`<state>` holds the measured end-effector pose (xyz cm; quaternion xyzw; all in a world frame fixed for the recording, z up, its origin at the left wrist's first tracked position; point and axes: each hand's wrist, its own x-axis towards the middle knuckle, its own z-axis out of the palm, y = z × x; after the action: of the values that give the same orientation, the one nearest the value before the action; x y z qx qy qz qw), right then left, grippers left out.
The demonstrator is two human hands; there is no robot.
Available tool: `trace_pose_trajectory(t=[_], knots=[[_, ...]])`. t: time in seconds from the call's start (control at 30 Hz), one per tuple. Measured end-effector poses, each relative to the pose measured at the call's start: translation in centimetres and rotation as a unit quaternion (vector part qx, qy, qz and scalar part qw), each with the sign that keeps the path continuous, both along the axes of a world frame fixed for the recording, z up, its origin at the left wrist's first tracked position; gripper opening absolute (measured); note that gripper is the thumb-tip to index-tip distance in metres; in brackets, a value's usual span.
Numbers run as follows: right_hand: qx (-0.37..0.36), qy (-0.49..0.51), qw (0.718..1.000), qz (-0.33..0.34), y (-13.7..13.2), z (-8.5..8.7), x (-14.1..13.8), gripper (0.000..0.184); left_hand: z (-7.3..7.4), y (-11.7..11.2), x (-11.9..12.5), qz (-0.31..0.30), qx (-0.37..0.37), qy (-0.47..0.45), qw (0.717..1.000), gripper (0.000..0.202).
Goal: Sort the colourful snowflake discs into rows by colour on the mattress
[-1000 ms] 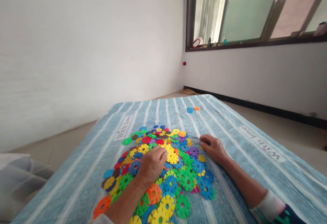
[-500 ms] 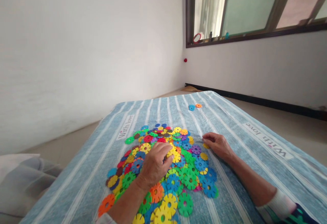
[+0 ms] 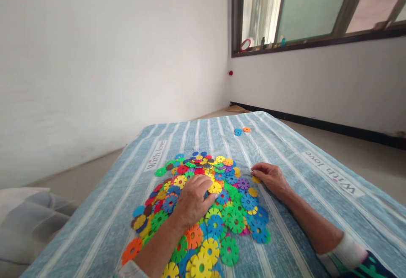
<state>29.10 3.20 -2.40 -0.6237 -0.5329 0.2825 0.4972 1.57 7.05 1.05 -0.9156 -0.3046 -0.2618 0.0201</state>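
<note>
Fig.: pile of discs (image 3: 236, 221) (overlapped, uncountable) mid surface (image 3: 285, 151); striped cloth (image 3: 104, 214) extends L, R and to far edge, nr. which lie 2 loose discs (image 3: 237, 132), 1 blue, 1 orange. L hand (image 3: 193, 199) over pile, R hand (image 3: 271, 179) beside it nr. 1 yellow disc (image 3: 256, 180); both grips part-curled, hold can't be told. Labels (image 3: 156, 156) (2): "With love".

A plain white wall (image 3: 111, 53) fills the left and upper left of the frame, meeting a second wall (image 3: 317, 68) right of centre. A dark-framed window (image 3: 312, 7) at upper right shows pale green and pinkish panes, with a red-rimmed mirror (image 3: 245, 45) on its sill. Below, a black baseboard (image 3: 320, 128) borders the light floor (image 3: 95, 163). A blue-and-white striped cloth (image 3: 104, 210) covers the desk across the lower frame, in soft, even light.
</note>
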Motion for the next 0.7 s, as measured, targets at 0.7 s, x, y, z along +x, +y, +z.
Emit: trace_pose_trajectory(t=[0.7], knots=[[0.007,0.011,1.0,0.003,0.06,-0.19,0.08,0.022,-0.15,0.42,-0.05,0.045,0.038,-0.008,0.998,0.032]])
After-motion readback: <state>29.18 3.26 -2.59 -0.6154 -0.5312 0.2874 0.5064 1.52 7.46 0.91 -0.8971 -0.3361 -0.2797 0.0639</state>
